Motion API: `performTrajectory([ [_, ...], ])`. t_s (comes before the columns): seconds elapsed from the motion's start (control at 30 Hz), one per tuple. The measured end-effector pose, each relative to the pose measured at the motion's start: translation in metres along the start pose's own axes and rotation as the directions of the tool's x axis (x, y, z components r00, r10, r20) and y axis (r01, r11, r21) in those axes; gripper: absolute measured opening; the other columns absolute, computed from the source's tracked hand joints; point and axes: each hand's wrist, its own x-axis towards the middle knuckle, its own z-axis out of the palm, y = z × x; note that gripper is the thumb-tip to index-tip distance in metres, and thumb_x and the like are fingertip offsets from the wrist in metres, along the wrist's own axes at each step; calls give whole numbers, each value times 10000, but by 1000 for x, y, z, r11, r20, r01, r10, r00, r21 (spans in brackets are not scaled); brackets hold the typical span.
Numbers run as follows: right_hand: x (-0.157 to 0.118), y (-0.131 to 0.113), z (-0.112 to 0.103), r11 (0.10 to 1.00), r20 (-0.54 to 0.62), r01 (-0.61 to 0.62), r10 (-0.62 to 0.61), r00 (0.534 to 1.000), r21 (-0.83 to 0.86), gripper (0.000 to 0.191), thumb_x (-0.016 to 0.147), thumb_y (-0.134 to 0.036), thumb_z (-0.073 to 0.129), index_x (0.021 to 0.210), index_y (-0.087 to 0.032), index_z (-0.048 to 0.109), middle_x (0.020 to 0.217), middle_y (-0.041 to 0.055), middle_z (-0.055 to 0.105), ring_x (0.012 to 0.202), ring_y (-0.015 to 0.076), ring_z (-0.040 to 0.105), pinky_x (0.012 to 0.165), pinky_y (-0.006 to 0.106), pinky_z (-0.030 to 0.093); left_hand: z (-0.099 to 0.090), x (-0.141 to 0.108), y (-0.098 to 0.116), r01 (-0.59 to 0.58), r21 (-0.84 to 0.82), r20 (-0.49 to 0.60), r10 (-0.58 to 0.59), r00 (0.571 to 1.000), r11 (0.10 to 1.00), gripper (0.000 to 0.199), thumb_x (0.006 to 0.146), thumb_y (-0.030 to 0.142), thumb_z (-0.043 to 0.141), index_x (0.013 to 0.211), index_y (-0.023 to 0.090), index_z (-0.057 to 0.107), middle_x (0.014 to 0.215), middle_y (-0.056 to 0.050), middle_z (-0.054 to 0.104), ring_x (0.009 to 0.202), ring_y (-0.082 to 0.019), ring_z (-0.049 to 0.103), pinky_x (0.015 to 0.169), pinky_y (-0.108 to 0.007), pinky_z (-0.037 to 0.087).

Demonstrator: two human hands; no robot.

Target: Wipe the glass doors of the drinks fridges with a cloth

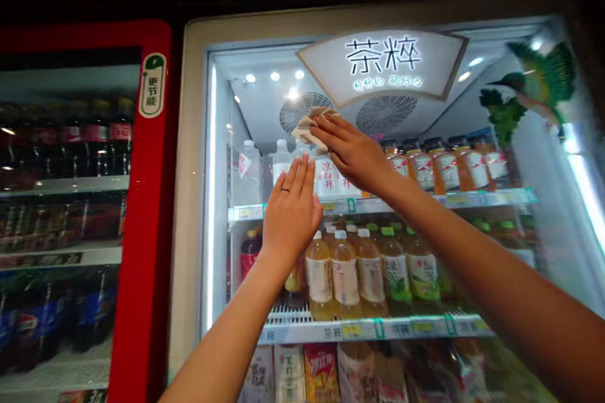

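1. Cloth: a beige cloth (pixel 305 131), soft, creased and bunched into folds, lies at the clear glass door (pixel 435 123), just 12 o'clock of the view's centre.
2. Orientation: the cloth's free corner points toward 9 o'clock. The fingers cover much of it, so its long axis cannot be determined.
3. Right hand (pixel 348 146): clamped on the cloth, with nearly straight fingers laid over it. The forearm extends toward 4 o'clock.
4. Left hand (pixel 290 214): flat, fingers straight and close together, pointing near 1 o'clock; a thin ring (pixel 285 189) encircles one finger. It sits at 6 o'clock from the cloth. Contact with the glass cannot be confirmed.
5. Surroundings: a lit, fan-shaped sign (pixel 401 66) lies at 2 o'clock from the cloth. Cylindrical plastic tea bottles (pixel 346 277) stand upright toward 5 o'clock. A red-framed cooler (pixel 142 214) occupies 9 o'clock.
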Motion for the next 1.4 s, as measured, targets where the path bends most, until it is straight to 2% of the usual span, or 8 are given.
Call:
performTrajectory([
  [0.2, -21, 1, -5, 996, 35, 73, -75, 997, 43, 623, 1078, -207, 470, 1679, -368, 449, 1739, -23, 457, 1660, 265, 361, 1345, 608, 394, 3, -1, -2, -11, -33, -27, 10, 1000, 999, 708, 1041, 165, 467, 1728, 111, 302, 1770, -133, 402, 1665, -275, 354, 1366, -494, 355],
  [0.33, -29, 11, -13, 999, 19, 28, -29, 999, 44, 597, 1085, -207, 447, 1659, -367, 480, 1732, -34, 468, 1654, 240, 371, 1360, 580, 374, 4, -3, -2, -19, -27, -63, 17, 998, 999, 716, 1052, 170, 460, 1739, 116, 268, 1772, -141, 393, 1660, -281, 364, 1358, -505, 369],
  [0.5, -14, 10, -4, 997, -53, -73, 75, 996, 38, 609, 1056, -167, 456, 1640, -328, 520, 1727, -12, 482, 1650, 262, 380, 1358, 582, 375, 4, -3, -1, -19, -3, -68, 19, 998, 1000, 690, 1058, 171, 457, 1727, 110, 299, 1772, -139, 394, 1658, -275, 369, 1353, -491, 379],
  [0.73, -29, 6, -12, 999, 20, 24, -24, 999, 27, 582, 1078, -197, 438, 1642, -315, 515, 1732, -13, 474, 1654, 233, 372, 1365, 553, 372, 3, -3, -2, -11, -10, -84, 10, 996, 1000, 732, 1053, 159, 479, 1750, 159, 256, 1760, -129, 421, 1644, -271, 396, 1344, -488, 393],
  [0.93, -30, 24, -19, 999, -4, -45, 45, 999, 27, 631, 1062, -186, 461, 1666, -371, 471, 1735, -37, 461, 1652, 259, 376, 1347, 594, 394, 2, -3, 1, -29, 9, -112, 30, 993, 1000, 716, 1041, 131, 487, 1733, 149, 306, 1735, -140, 460, 1629, -272, 426, 1348, -491, 387],
  [1.03, -21, 25, -13, 997, -29, -63, 65, 998, 43, 676, 1045, -155, 455, 1683, -377, 436, 1746, -52, 438, 1662, 257, 352, 1354, 603, 377, 2, -2, 9, -37, 7, -116, 38, 993, 999, 678, 1035, 118, 481, 1703, 126, 371, 1726, -138, 476, 1632, -262, 422, 1354, -476, 381],
  [1.17, -23, 23, -14, 999, 2, -6, 6, 1000, 52, 655, 1043, -151, 454, 1668, -345, 473, 1747, -31, 440, 1663, 264, 351, 1360, 593, 369, 3, 2, 28, -37, -17, -94, 35, 995, 999, 588, 1047, 128, 459, 1631, 63, 473, 1718, -152, 487, 1630, -253, 427, 1356, -444, 378],
  [1.4, -42, 34, -28, 998, 18, -7, 6, 1000, 68, 635, 1059, -187, 455, 1655, -405, 483, 1734, -66, 463, 1658, 259, 362, 1353, 594, 384, 10, 14, 59, 17, -42, 2, -17, 1000, 999, 621, 1054, 160, 453, 1665, 51, 415, 1767, -146, 408, 1670, -250, 343, 1388, -446, 308],
])
